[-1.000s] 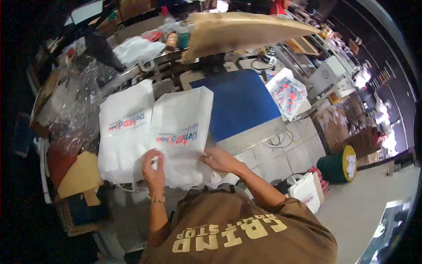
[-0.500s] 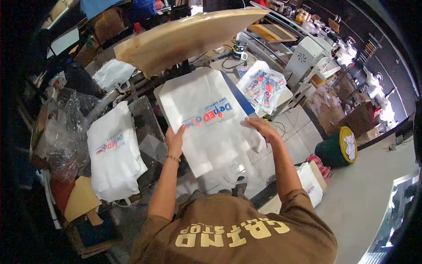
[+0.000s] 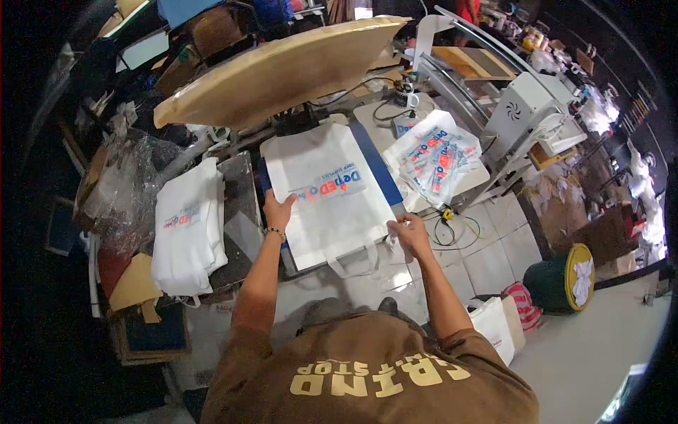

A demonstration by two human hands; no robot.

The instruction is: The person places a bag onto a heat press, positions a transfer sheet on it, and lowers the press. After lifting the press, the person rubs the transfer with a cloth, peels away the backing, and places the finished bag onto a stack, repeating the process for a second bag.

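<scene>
A white tote bag (image 3: pixel 328 194) with a red and blue printed logo lies flat on the blue lower pad (image 3: pixel 379 174) of a heat press. My left hand (image 3: pixel 277 210) rests flat on the bag's left edge. My right hand (image 3: pixel 406 232) pinches the bag's near right corner, beside its handle loop. The tan upper plate (image 3: pixel 282 67) of the press is raised above and behind the bag.
A stack of white printed bags (image 3: pixel 187 237) lies to the left. Printed transfer sheets (image 3: pixel 434 155) sit to the right. Bubble wrap (image 3: pixel 123 191) and clutter fill the far left. A green drum (image 3: pixel 565 279) and a bag (image 3: pixel 494 318) stand on the tiled floor.
The bag was lifted off the left stack, carried to the right and laid flat on the blue pad. Both hands have come down onto its edges.
</scene>
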